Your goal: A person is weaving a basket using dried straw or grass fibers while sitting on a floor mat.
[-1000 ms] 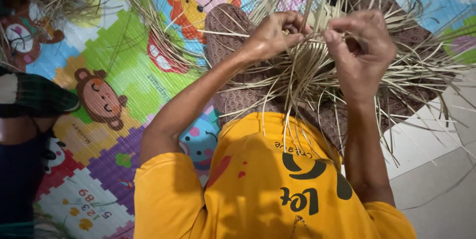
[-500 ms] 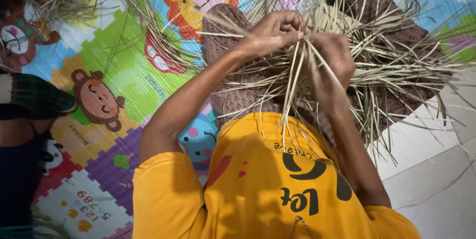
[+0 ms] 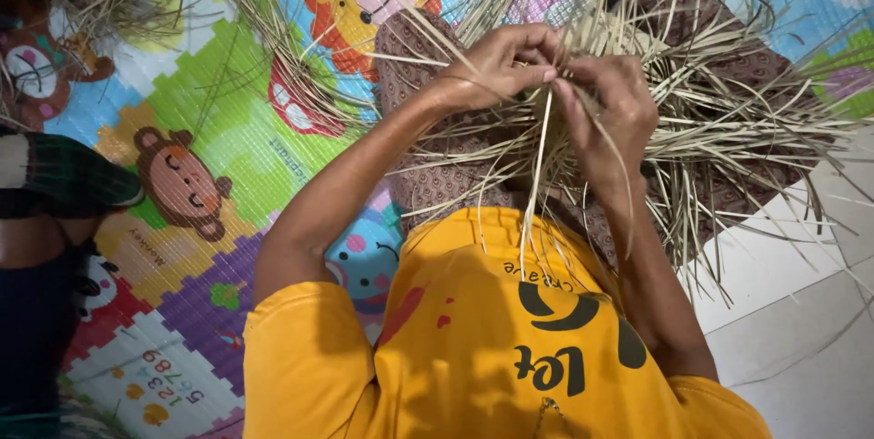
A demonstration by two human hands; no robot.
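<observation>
Weaving dried grass strips over our lap

Our left hand and right hand pinch closed on strips of the half-woven bundle; mid-plait, we judge, the next crossing needs one strand kept taut.

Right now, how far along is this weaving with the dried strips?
A small woven patch already looks plaited at the centre, above the hands. In hand: the left hand and right hand pinch strips together where they cross. Left: most of the loose strips fan out unwoven on every side, and another bundle lies on the play mat. It looks like an early stage.
</observation>
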